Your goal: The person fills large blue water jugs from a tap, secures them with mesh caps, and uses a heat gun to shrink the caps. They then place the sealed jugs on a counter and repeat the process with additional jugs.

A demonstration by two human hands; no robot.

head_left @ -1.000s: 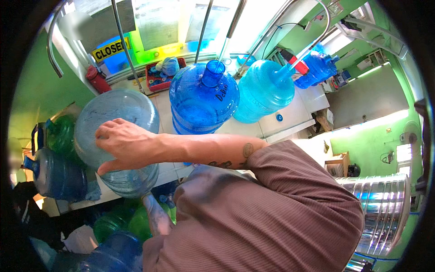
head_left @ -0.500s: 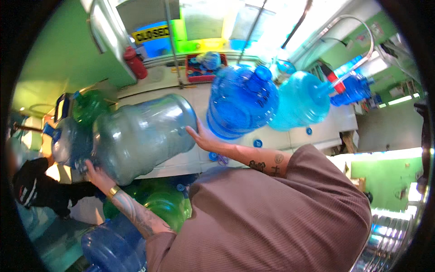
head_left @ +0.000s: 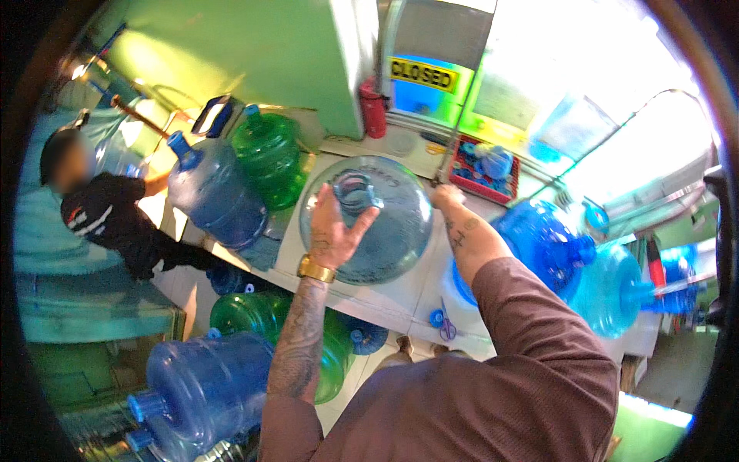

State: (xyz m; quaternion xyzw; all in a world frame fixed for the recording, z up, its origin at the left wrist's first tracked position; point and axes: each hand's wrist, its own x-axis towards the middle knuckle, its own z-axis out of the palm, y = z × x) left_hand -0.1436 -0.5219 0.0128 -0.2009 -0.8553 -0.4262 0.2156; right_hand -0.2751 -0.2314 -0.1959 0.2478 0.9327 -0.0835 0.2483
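Observation:
A clear, bluish water jug [head_left: 389,242] stands upright on the white counter, its open mouth facing me. My left hand [head_left: 336,227] is at the jug's neck, thumb on one side and fingers on the other. Beyond the jug my right hand [head_left: 446,195] has its fingers closed at the lower part of a thin metal pipe [head_left: 463,115]; the exact grip is small and partly hidden. A green jug [head_left: 267,154] and a capped clear-blue jug [head_left: 219,196] stand left of the clear one. To its right is a large blue jug [head_left: 531,239].
A red basket [head_left: 504,198] of blue caps sits by the window, near a red flask [head_left: 373,108]. Purple scissors [head_left: 447,330] lie at the counter's front edge. Jugs, including a blue one [head_left: 208,381], crowd below. A person in black [head_left: 115,215] is at left. A turquoise jug [head_left: 608,292] stands right.
The clear jug has gone from lying tilted on its side to upright. My right hand has left its base and moved to the metal pipe. The view has swung left.

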